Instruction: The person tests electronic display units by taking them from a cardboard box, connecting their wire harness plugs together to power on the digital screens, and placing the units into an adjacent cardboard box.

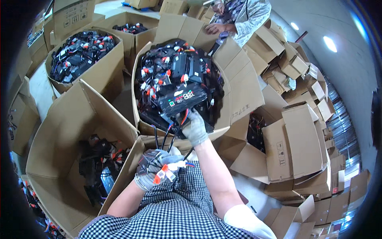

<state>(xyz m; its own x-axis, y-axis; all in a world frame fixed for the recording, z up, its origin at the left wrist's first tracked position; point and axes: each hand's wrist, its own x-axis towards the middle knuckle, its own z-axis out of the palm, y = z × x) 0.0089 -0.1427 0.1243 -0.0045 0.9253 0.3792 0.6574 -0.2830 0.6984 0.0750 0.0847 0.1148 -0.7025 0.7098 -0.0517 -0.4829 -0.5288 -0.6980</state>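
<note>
My right hand [195, 129], in a grey work glove, is closed on the near edge of a black control box [183, 99]. Small green, red and white marks show on the box's face, and red and blue wires run by my fingers. Lower and to the left, my gloved left hand [153, 175] grips a small dark box [150, 158] with black cables. White and orange connectors [165, 173] hang beside its fingers. Under the control box stands a large carton [238, 91] heaped with similar black units [187, 65] and their connectors.
An open carton [59, 159] at the left holds black units [99, 167] low inside. Another full carton [107, 63] stands at the far left. At the right are a flapped carton [278, 151] and many stacked boxes. Across the big carton, another person [248, 20] stands with a hand near its flap.
</note>
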